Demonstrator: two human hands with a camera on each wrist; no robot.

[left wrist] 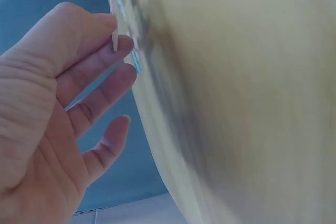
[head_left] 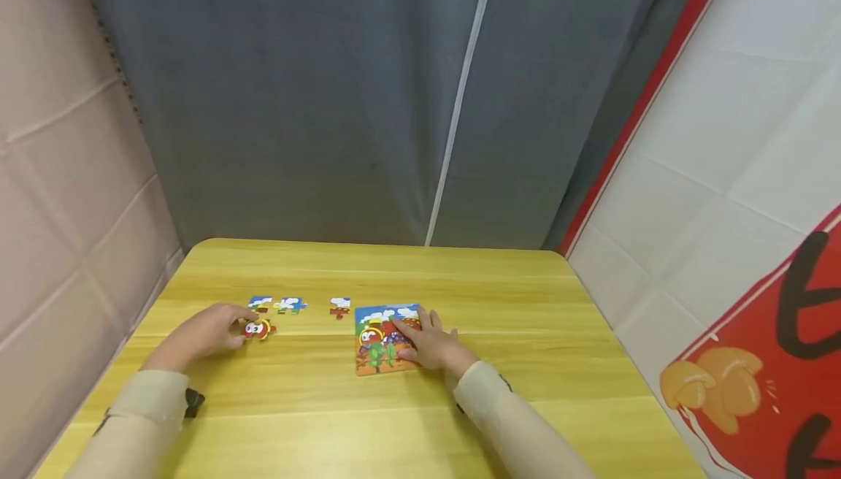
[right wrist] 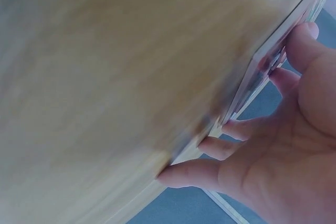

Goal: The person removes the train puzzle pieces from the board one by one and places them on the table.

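Observation:
My left hand (head_left: 213,328) pinches a red jigsaw piece (head_left: 258,329) with a cartoon eye and yellow ring, over the left part of the table. In the left wrist view that piece shows edge-on between thumb and forefinger, the other fingers loosely bent. My right hand (head_left: 434,342) rests spread on the right side of a square picture puzzle (head_left: 376,353), its thumb and a finger on the picture and other fingertips down on the table beside it. Part of the puzzle's right side is hidden under the hand.
Behind the left hand lie two blue-and-white jigsaw pieces, a left one (head_left: 260,302) and a right one (head_left: 290,305). Another piece (head_left: 339,307), white and red, lies left of the puzzle. A grey curtain (head_left: 328,136) hangs behind the yellow wooden table (head_left: 296,420).

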